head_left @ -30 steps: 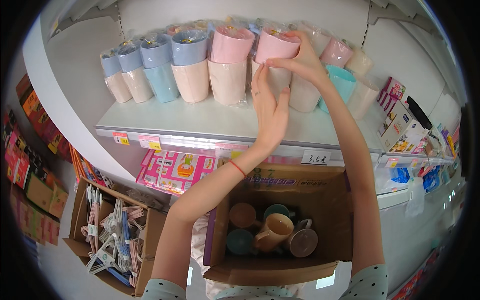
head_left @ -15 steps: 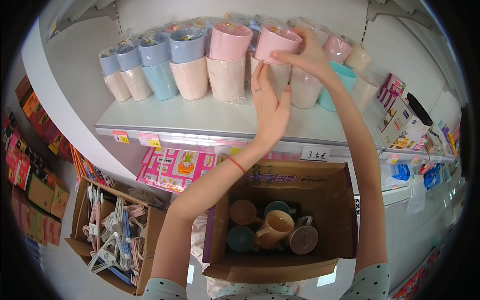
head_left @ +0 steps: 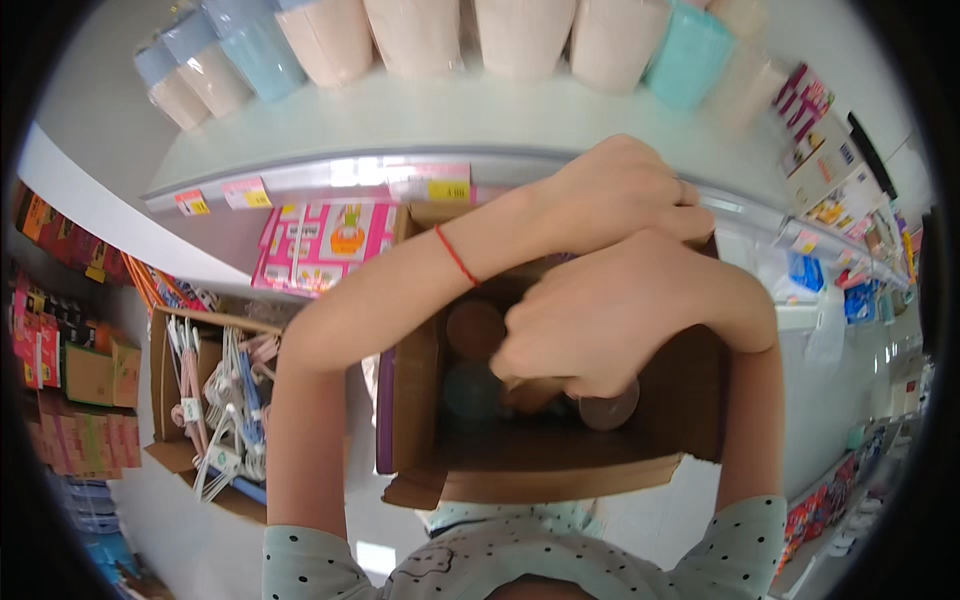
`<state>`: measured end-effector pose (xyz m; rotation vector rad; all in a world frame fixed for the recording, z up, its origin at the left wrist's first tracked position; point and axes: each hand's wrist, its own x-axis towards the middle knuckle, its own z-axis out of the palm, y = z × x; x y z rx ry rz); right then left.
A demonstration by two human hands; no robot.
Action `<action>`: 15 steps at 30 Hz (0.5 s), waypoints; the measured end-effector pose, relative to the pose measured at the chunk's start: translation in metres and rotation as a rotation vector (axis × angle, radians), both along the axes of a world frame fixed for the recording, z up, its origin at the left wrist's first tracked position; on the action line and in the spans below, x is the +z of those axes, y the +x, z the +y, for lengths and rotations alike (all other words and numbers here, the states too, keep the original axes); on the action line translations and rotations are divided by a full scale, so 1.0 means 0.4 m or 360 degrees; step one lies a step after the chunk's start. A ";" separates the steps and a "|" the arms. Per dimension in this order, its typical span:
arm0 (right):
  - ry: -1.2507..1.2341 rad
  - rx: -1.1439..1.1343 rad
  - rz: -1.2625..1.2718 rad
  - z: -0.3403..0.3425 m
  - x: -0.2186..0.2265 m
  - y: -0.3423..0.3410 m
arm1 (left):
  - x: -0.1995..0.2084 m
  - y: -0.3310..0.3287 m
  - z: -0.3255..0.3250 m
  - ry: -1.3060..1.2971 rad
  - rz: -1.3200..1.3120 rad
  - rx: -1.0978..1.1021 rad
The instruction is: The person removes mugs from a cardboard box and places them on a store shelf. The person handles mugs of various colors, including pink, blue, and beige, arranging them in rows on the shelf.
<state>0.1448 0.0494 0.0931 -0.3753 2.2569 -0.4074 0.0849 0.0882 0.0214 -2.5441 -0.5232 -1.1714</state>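
Note:
My left hand (head_left: 625,195), with a red string on its wrist, reaches across to the right in front of the shelf edge. Its fingers are curled in, and whatever they hold is hidden. My right hand (head_left: 600,315) is closed too, lower and nearer, above the open cardboard box (head_left: 560,475); its fingertips are hidden. Just under them shows part of an orange mug (head_left: 530,396); contact cannot be made out. Around it in the box are a brownish-pink mug (head_left: 475,330), a dark teal mug (head_left: 472,388) and a pale mug (head_left: 610,405).
Plastic-wrapped cups (head_left: 325,40) stand in a row on the white shelf (head_left: 440,110). Below its front edge lie pink printed packs (head_left: 335,240). At the left, another carton holds several hangers (head_left: 235,400). Boxed goods (head_left: 830,160) stand at the right.
Both hands have left the pink cup on the shelf and come down over the cardboard box. The view has tilted downward, so the cups now sit at the upper edge.

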 end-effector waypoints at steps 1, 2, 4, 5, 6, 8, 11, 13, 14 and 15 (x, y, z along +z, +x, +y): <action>-0.0024 -0.0041 -0.0035 -0.009 -0.031 -0.026 | -0.009 0.016 -0.008 -0.0016 0.0183 0.0030; 0.0030 -0.0082 -0.0140 -0.008 -0.083 -0.030 | -0.015 0.029 -0.011 -0.0031 0.0367 0.0047; 0.0218 -0.0151 -0.0421 -0.022 -0.204 -0.031 | -0.031 0.045 -0.010 -0.0199 0.0695 -0.0014; 0.0403 -0.0049 -0.0483 -0.048 -0.224 -0.057 | -0.038 0.023 -0.019 -0.0432 0.0757 0.0063; 0.0426 -0.0051 -0.0396 -0.048 -0.265 -0.057 | -0.049 0.021 -0.023 -0.0634 0.0808 0.0082; 0.0466 -0.0036 -0.0350 -0.035 -0.329 -0.057 | -0.083 0.014 -0.015 -0.1583 0.0656 -0.0122; 0.0503 -0.0026 -0.0343 -0.039 -0.378 -0.043 | 0.005 0.027 -0.042 -0.1970 0.1359 0.0170; 0.0448 0.0076 -0.0310 -0.024 -0.412 -0.056 | 0.002 0.006 -0.014 -0.2005 0.1507 0.0114; 0.0454 0.0093 -0.0309 -0.023 -0.416 -0.055 | 0.012 0.002 -0.009 -0.1965 0.1552 0.0073; 0.0454 0.0123 -0.0274 -0.024 -0.424 -0.062 | 0.011 0.000 -0.013 -0.1977 0.1552 0.0063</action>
